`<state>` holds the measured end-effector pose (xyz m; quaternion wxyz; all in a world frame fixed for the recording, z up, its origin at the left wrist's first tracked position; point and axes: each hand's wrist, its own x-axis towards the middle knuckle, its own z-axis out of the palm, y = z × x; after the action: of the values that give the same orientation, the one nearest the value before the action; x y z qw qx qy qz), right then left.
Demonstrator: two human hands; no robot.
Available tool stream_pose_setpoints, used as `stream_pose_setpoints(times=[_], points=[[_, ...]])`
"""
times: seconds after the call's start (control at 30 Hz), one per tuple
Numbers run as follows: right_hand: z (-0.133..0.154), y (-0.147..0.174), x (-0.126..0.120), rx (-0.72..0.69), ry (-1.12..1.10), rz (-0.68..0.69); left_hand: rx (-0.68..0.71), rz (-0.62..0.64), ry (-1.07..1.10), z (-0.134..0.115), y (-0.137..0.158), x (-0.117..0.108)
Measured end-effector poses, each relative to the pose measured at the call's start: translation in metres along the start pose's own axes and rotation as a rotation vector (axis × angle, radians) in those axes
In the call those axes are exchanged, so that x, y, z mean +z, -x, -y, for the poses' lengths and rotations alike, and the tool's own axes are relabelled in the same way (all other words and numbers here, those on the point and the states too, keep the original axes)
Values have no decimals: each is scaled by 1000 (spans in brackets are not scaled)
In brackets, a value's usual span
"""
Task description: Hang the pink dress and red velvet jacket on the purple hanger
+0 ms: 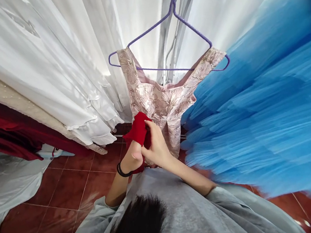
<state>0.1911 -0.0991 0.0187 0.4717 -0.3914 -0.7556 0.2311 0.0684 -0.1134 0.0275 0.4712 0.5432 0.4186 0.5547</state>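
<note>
A piece of red cloth is bunched in front of my body and drapes over the fingers of my left hand. Only the wrist with a black band and the base of that hand show; its fingers are hidden under the cloth. My right hand grips the cloth from the right side, thumb and fingers pinching its edge. Just beyond both hands hangs a pink and gold patterned dress, its wide straps over a purple hanger.
White gowns hang at the left and behind the dress. A big blue tulle skirt fills the right side. Dark red garments hang at far left, with pale sheer fabric below. The floor has reddish tiles.
</note>
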Motion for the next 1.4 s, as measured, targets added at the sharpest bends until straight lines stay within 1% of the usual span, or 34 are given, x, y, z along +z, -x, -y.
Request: stream_pose_setpoints(times=[0.07, 0.1, 0.13, 0.17, 0.2, 0.27, 0.33, 0.4, 0.43, 0.47, 0.5, 0.53, 0.57, 0.63, 0.67, 0.73, 0.77, 0.8, 0.83, 0.87, 0.9, 0.93, 0.97, 1.0, 1.03, 1.07, 1.13, 1.17, 1.2, 1.23, 1.27, 1.3, 1.37, 1.4], points=[[-4, -2, 1, -14, 49, -106, 137, 236, -239, -12, 4, 3], [-6, -4, -1, -20, 58, -148, 199, 329, -355, -16, 6, 5], [-7, -7, -5, -24, 53, -184, 254, 381, -460, -19, 8, 7], [-8, -9, -11, -25, 30, -209, 298, 386, -540, -18, 10, 9], [-8, -13, -19, -21, -7, -221, 340, 365, -617, -14, 13, 10], [-5, -21, -37, -4, -88, -232, 456, 279, -777, 4, 19, 10], [1, -32, -58, 6, -134, -268, 654, 177, -910, 32, 27, 6], [11, -43, -78, -13, -122, -353, 828, 19, -997, 61, 35, 3], [16, -48, -86, -34, -105, -401, 840, -82, -1022, 74, 38, 3], [21, -52, -94, -59, -78, -441, 790, -176, -1033, 84, 40, 4], [25, -56, -100, -84, -35, -471, 687, -234, -1031, 92, 41, 7], [28, -59, -105, -106, 21, -488, 556, -238, -1014, 97, 41, 12], [28, -62, -110, -123, 92, -486, 415, -184, -982, 101, 41, 17], [22, -66, -119, -135, 272, -420, 129, 28, -900, 105, 37, 25], [15, -68, -125, -132, 371, -349, -14, 129, -867, 106, 35, 25], [-2, -71, -141, -124, 564, -122, -251, 257, -828, 104, 26, 14], [-12, -72, -150, -120, 654, 16, -320, 280, -829, 102, 21, 3], [-21, -72, -159, -118, 730, 157, -346, 271, -843, 96, 14, -11], [-30, -71, -169, -117, 783, 298, -329, 231, -865, 88, 7, -27], [-37, -69, -178, -116, 813, 427, -278, 151, -897, 78, 0, -43], [-43, -67, -186, -116, 827, 528, -179, 50, -926, 65, -6, -57], [-48, -64, -193, -116, 836, 590, -38, -38, -957, 52, -12, -70], [-52, -60, -199, -112, 849, 606, 98, -84, -1006, 38, -16, -78], [-56, -58, -204, -104, 872, 578, 198, -82, -1075, 26, -19, -84], [-59, -55, -208, -88, 908, 512, 256, -31, -1164, 17, -21, -86], [-63, -54, -211, -65, 947, 433, 258, 58, -1269, 11, -23, -87], [-71, -52, -215, -18, 992, 332, 121, 273, -1461, 7, -26, -89], [-75, -52, -215, -5, 989, 323, 27, 349, -1515, 7, -29, -92], [-79, -52, -214, -3, 968, 332, -50, 375, -1537, 6, -32, -95], [-83, -52, -212, -11, 928, 340, -88, 342, -1529, 5, -36, -100], [-86, -53, -209, -22, 876, 325, -73, 254, -1492, 1, -39, -105], [-88, -53, -206, -33, 816, 279, -14, 126, -1427, -5, -43, -109], [-90, -52, -199, -44, 699, 126, 132, -160, -1219, -17, -48, -112], [-91, -52, -195, -40, 648, 49, 166, -254, -1077, -22, -49, -111]])
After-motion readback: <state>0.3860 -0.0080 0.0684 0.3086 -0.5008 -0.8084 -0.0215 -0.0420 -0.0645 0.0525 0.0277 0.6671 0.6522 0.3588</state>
